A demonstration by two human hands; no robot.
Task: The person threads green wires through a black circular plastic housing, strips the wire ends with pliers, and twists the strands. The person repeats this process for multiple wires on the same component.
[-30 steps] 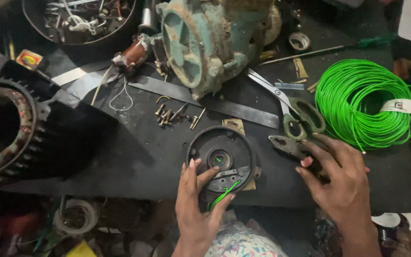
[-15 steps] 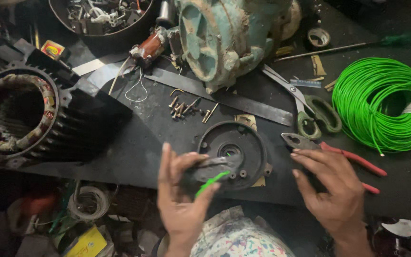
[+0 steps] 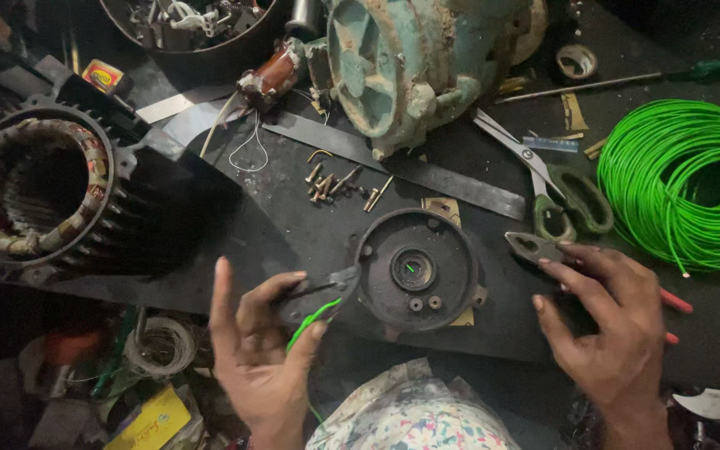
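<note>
On the dark bench, left hand [image 3: 264, 358] pinches a green wire [image 3: 314, 318] running diagonally up-right from its fingertips toward the round cover [image 3: 417, 271]. Right hand [image 3: 606, 321] closes over pliers [image 3: 543, 248], nose pointing left.

A finned black motor housing [image 3: 52, 196] with copper windings showing in its bore fills the left of the frame. At top centre sits a rusty teal pump casting [image 3: 410, 62]. Loose screws [image 3: 335, 183] lie scattered just below it. Green-handled scissors [image 3: 556, 187] rest right of centre, beside a coil of bright green wire [image 3: 681, 179] at the right edge. A round tray of scrap parts [image 3: 189, 21] occupies the upper left.
</note>
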